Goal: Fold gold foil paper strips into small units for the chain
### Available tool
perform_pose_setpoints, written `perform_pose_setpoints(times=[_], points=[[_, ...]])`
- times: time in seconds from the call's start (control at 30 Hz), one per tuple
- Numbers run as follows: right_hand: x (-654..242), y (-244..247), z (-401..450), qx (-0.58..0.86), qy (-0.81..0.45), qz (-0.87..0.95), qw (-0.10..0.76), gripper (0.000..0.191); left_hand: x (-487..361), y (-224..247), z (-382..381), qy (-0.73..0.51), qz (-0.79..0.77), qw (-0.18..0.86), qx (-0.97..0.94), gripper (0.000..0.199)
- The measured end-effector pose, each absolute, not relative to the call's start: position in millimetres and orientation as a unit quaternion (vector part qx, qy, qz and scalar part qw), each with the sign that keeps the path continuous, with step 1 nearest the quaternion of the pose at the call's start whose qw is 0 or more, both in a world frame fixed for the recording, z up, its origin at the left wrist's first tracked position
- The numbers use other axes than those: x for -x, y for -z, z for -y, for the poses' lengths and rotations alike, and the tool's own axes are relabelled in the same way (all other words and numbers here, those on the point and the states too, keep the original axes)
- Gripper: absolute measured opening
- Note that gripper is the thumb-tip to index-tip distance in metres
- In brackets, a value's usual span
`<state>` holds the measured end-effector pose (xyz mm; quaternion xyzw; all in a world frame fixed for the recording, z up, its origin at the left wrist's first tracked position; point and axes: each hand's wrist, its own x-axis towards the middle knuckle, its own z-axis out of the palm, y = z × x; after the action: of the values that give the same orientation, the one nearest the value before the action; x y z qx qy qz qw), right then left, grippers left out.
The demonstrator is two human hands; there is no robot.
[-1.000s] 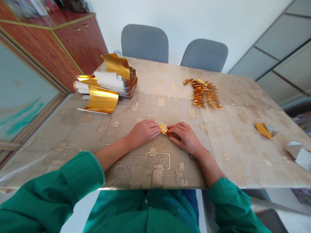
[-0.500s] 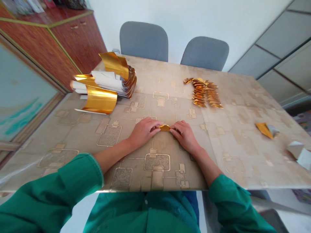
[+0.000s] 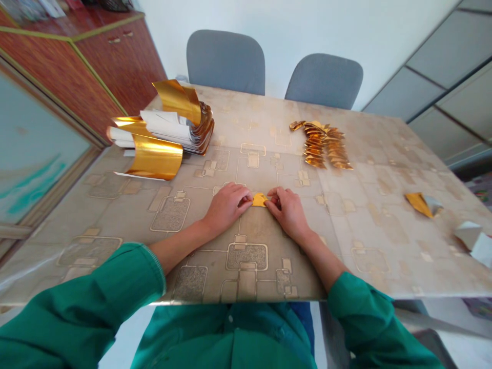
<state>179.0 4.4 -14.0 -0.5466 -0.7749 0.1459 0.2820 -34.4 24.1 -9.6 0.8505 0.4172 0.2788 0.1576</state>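
The left hand (image 3: pixel 227 206) is pinching one end of a folded gold paper (image 3: pixel 259 200); the right hand (image 3: pixel 287 210) is touching the other, whether gripping I cannot tell. The paper is lying between them on the table (image 3: pixel 265 233), nearer the person than the gold pieces (image 3: pixel 314 147).

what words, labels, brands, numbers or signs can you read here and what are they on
No readable text anywhere.
Gold foil piece, rows of folded foil, foil sheet stack: no lettering visible.
Tablecloth: geometric shapes only.
Items on the wooden cabinet, patterned item at lower right: too blurred to tell.
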Motion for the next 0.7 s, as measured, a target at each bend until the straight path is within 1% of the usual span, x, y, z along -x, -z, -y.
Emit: perform_pose_setpoints(times=[0.17,0.33,0.43,0.5,0.57,0.63,0.7], points=[[-178.8,13.0,-3.2,0.565,-0.128,0.77,0.269,0.005,36.3,9.0,-25.8,-0.267,-0.415,0.149,-0.857,0.007],[-182.2,10.1,-1.4,0.576,-0.136,0.764,0.257,0.005,42.9,9.6,-29.1,-0.263,-0.44,0.14,-0.847,0.011],[-182.1,8.2,0.0,0.576,-0.124,0.772,0.239,0.009,43.4,10.9,-29.5,-0.26,-0.413,0.08,-0.869,0.017],[-180.0,7.3,1.2,0.566,-0.085,0.787,0.23,0.01,41.5,11.5,-28.8,-0.256,-0.366,0.02,-0.894,0.02],[-176.8,7.2,2.4,0.537,-0.032,0.813,0.224,0.015,39.1,12.0,-28.2,-0.25,-0.317,-0.025,-0.914,0.022],[-174.1,7.9,3.3,0.505,0.012,0.835,0.217,0.02,37.7,13.0,-28.3,-0.24,-0.285,-0.041,-0.927,0.025],[-173.3,9.1,3.7,0.499,0.033,0.839,0.213,0.021,38.1,15.0,-29.4,-0.228,-0.28,-0.042,-0.932,0.025]])
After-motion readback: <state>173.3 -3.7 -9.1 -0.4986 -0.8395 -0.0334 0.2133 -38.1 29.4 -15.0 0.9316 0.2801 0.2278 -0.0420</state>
